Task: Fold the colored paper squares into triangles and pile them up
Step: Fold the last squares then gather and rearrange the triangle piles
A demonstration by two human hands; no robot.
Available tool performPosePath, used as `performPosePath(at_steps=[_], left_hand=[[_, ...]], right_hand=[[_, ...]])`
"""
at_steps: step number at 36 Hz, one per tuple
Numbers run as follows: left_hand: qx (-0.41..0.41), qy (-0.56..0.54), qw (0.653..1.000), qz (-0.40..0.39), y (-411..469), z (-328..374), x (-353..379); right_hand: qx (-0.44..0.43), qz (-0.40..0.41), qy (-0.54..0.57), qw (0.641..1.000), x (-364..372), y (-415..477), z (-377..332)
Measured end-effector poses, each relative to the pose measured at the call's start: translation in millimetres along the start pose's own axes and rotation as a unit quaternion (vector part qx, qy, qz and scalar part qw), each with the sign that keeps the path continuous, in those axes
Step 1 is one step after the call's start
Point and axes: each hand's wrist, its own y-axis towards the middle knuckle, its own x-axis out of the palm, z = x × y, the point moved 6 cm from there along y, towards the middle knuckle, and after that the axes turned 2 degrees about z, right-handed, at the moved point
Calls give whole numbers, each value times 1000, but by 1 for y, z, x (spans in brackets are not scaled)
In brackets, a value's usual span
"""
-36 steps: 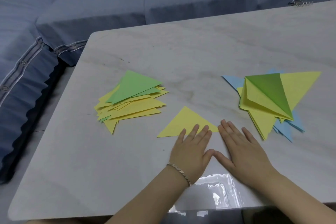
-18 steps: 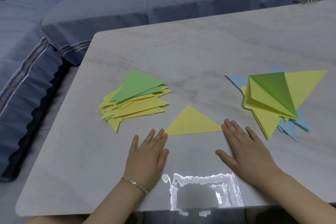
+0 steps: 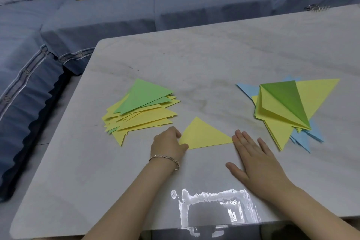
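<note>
Flat a moment ago, the left hand now pinches the left corner of the folded yellow paper triangle near the desk's front edge, the right hand lying released alongside; creasing looks done, piling next.

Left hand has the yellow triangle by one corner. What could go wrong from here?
Pinched only at its left corner by the left hand, the folded yellow paper triangle may flop open when lifted. The pile of folded yellow and green paper triangles is already fanned unevenly; dropping another on could spread it.
</note>
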Motion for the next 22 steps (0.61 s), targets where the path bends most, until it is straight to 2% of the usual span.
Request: performPosePath(at_steps=[3, 6, 10, 13, 16, 19, 22], left_hand=[[38, -42, 998, 31, -4, 4, -2], [79, -109, 986, 96, -8, 7, -13], [76, -185, 963, 180, 3, -2, -53], [40, -201, 958, 198, 27, -22, -83], [-30, -181, 961, 207, 46, -47, -103], [-81, -100, 966, 223, 48, -64, -113], [-50, -46, 968, 240, 38, -56, -108]], right_hand=[[0, 2, 3, 1000, 0, 0, -1], [-1, 4, 3, 1000, 0, 0, -1], [-3, -1, 4, 1000, 1, 0, -1], [-2, -2, 6, 1000, 1, -1, -2], [-1, -7, 16, 1000, 0, -1, -2], [-6, 3, 17, 1000, -1, -1, -3], [-18, 40, 21, 999, -5, 0, -3]])
